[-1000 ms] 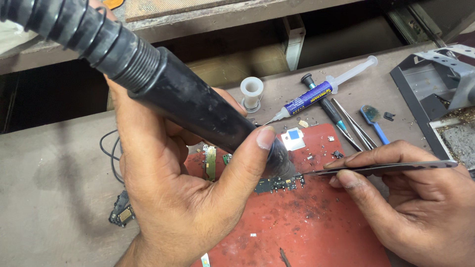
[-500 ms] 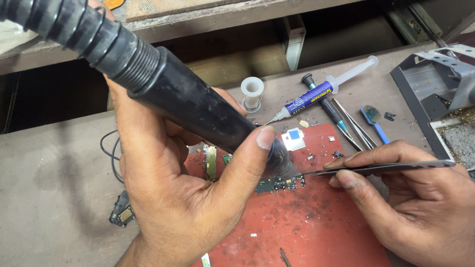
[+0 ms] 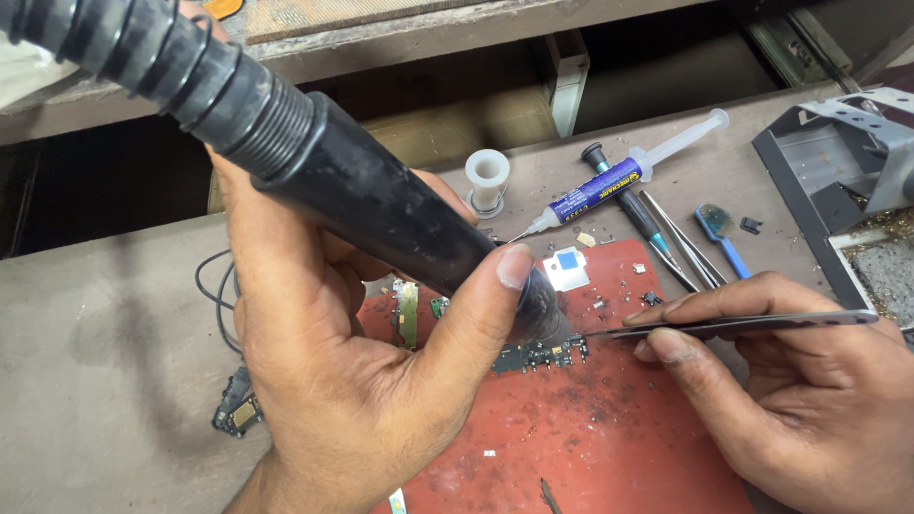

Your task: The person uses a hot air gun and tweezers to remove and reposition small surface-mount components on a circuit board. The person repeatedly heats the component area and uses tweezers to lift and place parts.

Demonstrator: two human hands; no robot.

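My left hand [image 3: 352, 381] grips a thick black hot-air wand [image 3: 362, 205] with a ribbed hose, its nozzle pointing down at a small dark circuit board [image 3: 538, 357] on a red mat [image 3: 609, 438]. The thumb presses along the wand's lower end. My right hand [image 3: 809, 390] pinches metal tweezers [image 3: 733, 326], held almost level, with the tips touching the board's right end just under the nozzle. The nozzle tip itself is partly hidden by my thumb.
Behind the mat lie a syringe with a blue label [image 3: 619, 181], a white spool [image 3: 487, 179], a dark screwdriver [image 3: 628, 205], spare tweezers [image 3: 681, 238] and a small blue tool [image 3: 719, 238]. A grey metal stand [image 3: 838, 157] is at right. Black wire [image 3: 214, 295] and a small part [image 3: 236, 411] lie left.
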